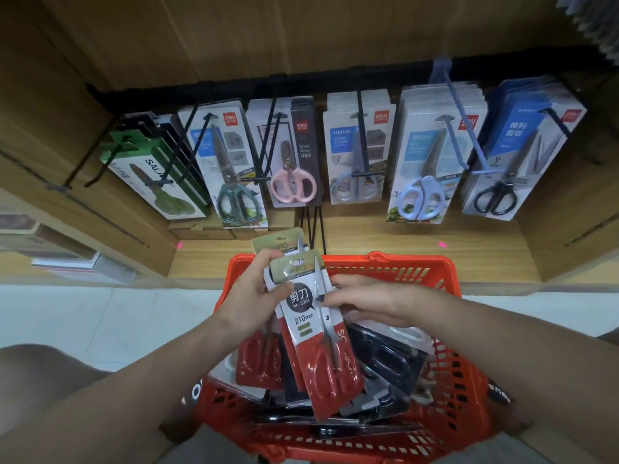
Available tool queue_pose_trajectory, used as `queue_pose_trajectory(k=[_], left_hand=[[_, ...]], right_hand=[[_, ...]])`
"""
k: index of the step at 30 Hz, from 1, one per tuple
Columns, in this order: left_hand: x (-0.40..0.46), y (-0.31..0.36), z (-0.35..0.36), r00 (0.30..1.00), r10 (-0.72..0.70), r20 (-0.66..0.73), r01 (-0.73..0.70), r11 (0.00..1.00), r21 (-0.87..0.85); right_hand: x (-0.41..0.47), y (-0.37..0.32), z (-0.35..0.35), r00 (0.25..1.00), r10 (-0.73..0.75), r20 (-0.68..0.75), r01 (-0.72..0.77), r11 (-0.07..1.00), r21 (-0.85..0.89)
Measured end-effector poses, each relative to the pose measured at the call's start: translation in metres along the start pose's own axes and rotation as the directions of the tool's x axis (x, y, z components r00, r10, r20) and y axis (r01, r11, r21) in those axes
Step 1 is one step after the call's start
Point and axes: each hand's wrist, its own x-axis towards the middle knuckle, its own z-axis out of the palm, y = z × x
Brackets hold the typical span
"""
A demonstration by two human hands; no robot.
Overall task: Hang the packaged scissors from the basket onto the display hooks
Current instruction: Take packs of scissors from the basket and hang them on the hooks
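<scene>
Scissors in red-and-white packs [313, 333] sit fanned in my left hand [254, 296], held above the orange basket [445, 363] at the six o'clock part of my view. I see my left fingers curled around the upper part of the packs, thumb pressed across the front one, which reads "No. 2304" and "210mm". At least two packs overlap there, their tan header cards pointing toward twelve o'clock and the red handle ends pointing down into the basket. My right hand [365, 303] comes in from three o'clock; its fingertips touch the right edge of the front pack, fingers bent lightly against it, though I cannot tell whether they truly pinch it. More packaged scissors, dark ones [385, 363], lie heaped in the basket beneath.

Up at twelve o'clock, display hooks [363, 135] jut from a black rail [335, 78], each loaded with hanging packs: green scissors [157, 182] at ten o'clock, then teal-handled ones, pink ones [293, 184], pale blue ones [420, 199], and black-handled scissors [495, 199] at two o'clock. Wooden shelf panels [402, 259] frame the display, with pale floor tiles [100, 316] at nine o'clock.
</scene>
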Motion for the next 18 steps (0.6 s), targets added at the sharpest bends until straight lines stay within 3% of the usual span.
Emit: queue_pose_trajectory(k=[4, 8, 10, 13, 15, 18], left_hand=[[-0.001, -0.001, -0.015, 1.0, 0.005, -0.031, -0.007, 0.998, -0.056], [-0.004, 0.0, -0.007, 0.965, -0.244, -0.099, 0.195, 0.916, -0.35], [-0.008, 0.004, 0.002, 0.935, -0.353, -0.035, 0.308, 0.857, -0.413], [-0.01, 0.004, 0.003, 0.953, -0.283, 0.109, 0.303, 0.902, -0.308], [-0.008, 0.006, -0.003, 0.966, -0.236, 0.11, 0.255, 0.943, -0.213], [-0.006, 0.007, -0.013, 0.948, -0.312, 0.065, 0.317, 0.944, -0.09]], right_hand=[[0.001, 0.0, 0.018, 0.996, -0.091, -0.015, 0.092, 0.986, 0.14], [-0.001, -0.003, 0.032, 0.991, -0.116, -0.073, 0.135, 0.927, 0.351], [-0.003, -0.001, 0.038, 0.985, -0.107, -0.134, 0.154, 0.895, 0.418], [-0.003, 0.003, 0.046, 0.972, -0.087, -0.219, 0.17, 0.903, 0.395], [-0.001, 0.003, 0.049, 0.976, -0.074, -0.206, 0.147, 0.92, 0.364], [0.007, 0.001, 0.047, 0.978, -0.064, -0.196, 0.13, 0.93, 0.344]])
